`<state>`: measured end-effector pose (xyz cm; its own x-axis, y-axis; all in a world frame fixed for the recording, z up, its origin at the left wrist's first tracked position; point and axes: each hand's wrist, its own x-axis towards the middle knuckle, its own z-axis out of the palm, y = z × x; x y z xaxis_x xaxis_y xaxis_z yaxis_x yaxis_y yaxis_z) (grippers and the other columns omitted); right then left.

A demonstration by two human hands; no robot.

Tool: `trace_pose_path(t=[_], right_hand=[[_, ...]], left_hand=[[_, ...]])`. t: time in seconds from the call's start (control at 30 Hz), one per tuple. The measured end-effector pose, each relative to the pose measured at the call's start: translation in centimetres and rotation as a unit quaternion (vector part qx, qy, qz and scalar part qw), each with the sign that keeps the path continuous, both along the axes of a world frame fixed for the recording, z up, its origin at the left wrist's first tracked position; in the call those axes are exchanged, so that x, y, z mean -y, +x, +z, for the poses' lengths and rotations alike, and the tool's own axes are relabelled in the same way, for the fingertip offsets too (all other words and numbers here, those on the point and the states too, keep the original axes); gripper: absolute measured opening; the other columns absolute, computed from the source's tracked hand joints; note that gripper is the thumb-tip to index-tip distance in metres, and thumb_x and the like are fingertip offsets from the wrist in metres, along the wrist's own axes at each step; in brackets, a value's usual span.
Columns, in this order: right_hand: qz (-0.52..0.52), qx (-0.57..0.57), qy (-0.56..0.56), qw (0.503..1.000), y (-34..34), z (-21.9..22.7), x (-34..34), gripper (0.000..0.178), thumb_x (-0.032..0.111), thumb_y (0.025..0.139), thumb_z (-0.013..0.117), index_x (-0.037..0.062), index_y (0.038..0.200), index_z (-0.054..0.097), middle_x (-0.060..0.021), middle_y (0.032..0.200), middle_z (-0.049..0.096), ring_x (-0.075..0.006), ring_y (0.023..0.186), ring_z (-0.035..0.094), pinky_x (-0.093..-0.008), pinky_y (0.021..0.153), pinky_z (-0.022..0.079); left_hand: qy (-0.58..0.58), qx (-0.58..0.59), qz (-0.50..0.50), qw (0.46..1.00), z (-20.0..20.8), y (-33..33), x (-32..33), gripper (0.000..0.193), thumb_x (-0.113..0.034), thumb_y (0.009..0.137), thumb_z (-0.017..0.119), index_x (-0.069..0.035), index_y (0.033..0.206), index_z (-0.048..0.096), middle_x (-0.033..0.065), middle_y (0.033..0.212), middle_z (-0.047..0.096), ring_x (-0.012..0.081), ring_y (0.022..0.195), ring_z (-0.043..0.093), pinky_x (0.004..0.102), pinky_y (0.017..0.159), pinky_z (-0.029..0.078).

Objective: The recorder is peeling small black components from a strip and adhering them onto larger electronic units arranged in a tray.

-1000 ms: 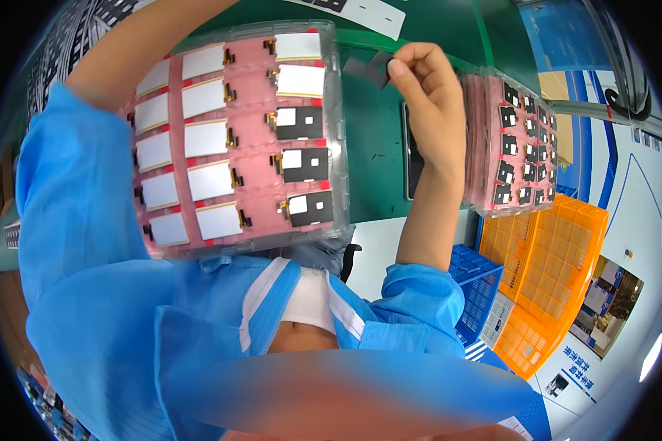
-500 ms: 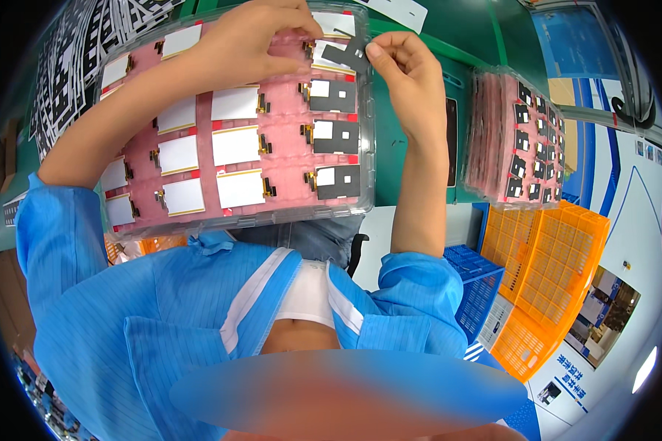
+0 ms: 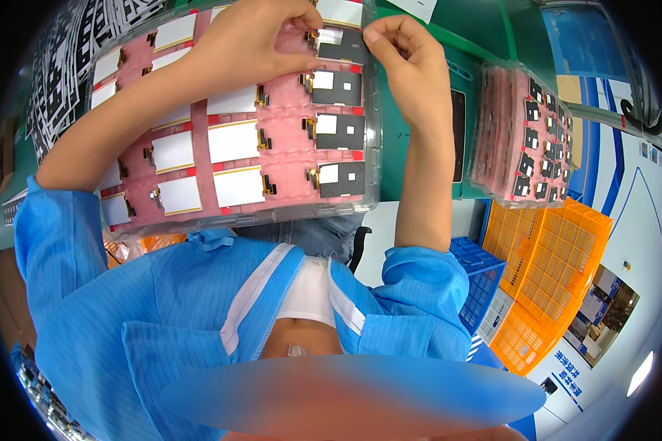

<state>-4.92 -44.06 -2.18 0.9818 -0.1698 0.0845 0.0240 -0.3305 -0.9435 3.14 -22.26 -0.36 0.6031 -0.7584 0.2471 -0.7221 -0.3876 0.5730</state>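
A clear plastic tray (image 3: 373, 147) lined with pink padding (image 3: 202, 158) holds rows of flat white panels (image 3: 235, 140) with small dark connector tails. In its right column, panels carry black die-cut sheets (image 3: 347, 87) with square cut-outs. One black sheet (image 3: 343, 47) lies over the panel near the top of that column. My right hand (image 3: 412, 62) pinches this sheet's upper right corner between thumb and fingertip. Across from it, my left hand (image 3: 261, 44) reaches over the tray, thumb and fingers apart around the panel's left edge and connector tail; whether it presses there is unclear.
To the right, a stack of similar pink-lined trays (image 3: 504, 132) stands on the green table (image 3: 397, 165). Orange crates (image 3: 544, 257) and a blue crate (image 3: 478, 275) sit below on the right. Black-and-white patterned sheets (image 3: 62, 81) lie at the far left.
The black sheet, held tilted above the panel before, now lies nearly flat and lined up over it. My right hand has shifted slightly down with it; my left hand stays close to the same place.
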Motion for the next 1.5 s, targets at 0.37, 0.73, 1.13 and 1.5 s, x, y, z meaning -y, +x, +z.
trace_pose_path(t=[0.37,0.73,1.13,1.5], right_hand=[[0.011,0.013,-0.001,1.0,0.3,-0.7,0.4,0.011,0.011,0.095,0.068,-0.0003,0.098,0.067,-0.0003,0.088,0.068,-0.0057,0.08,0.059,-0.0214,0.073,0.046],[-0.001,0.0,-0.013,1.0,0.0,0.7,-1.0,0.006,0.004,0.094,0.066,0.0002,0.091,0.062,0.0034,0.073,0.056,-0.0042,0.066,0.048,-0.021,0.06,0.04],[-0.016,0.025,-0.028,0.999,-0.3,0.5,-1.1,0.007,0.002,0.093,0.068,-0.0004,0.089,0.062,0.0014,0.073,0.058,-0.0046,0.065,0.048,-0.0218,0.059,0.041],[-0.033,0.062,-0.08,0.994,-0.6,0.9,-1.7,0.006,-0.001,0.09,0.069,-0.0013,0.089,0.063,-0.0022,0.067,0.057,-0.0058,0.06,0.047,-0.0234,0.056,0.041]], left_hand=[[0.013,-0.005,0.003,1.0,0.4,-0.3,0.1,0.036,-0.019,0.073,0.086,-0.003,0.098,0.066,0.0118,0.101,0.063,0.0306,0.096,0.063,0.0371,0.082,0.052],[-0.397,-0.004,-0.219,0.891,-3.5,2.0,1.4,0.034,-0.014,0.071,0.086,-0.001,0.097,0.067,0.0123,0.098,0.064,0.029,0.091,0.065,0.0359,0.078,0.053],[-0.209,-0.054,-0.114,0.97,-0.4,0.4,0.9,0.034,-0.014,0.071,0.087,0.001,0.096,0.068,0.0126,0.095,0.064,0.0269,0.087,0.065,0.0335,0.075,0.052],[0.003,-0.071,0.017,0.997,0.7,-0.1,0.4,0.034,-0.015,0.071,0.087,0.001,0.095,0.067,0.0121,0.093,0.064,0.0271,0.086,0.064,0.0339,0.074,0.052]])
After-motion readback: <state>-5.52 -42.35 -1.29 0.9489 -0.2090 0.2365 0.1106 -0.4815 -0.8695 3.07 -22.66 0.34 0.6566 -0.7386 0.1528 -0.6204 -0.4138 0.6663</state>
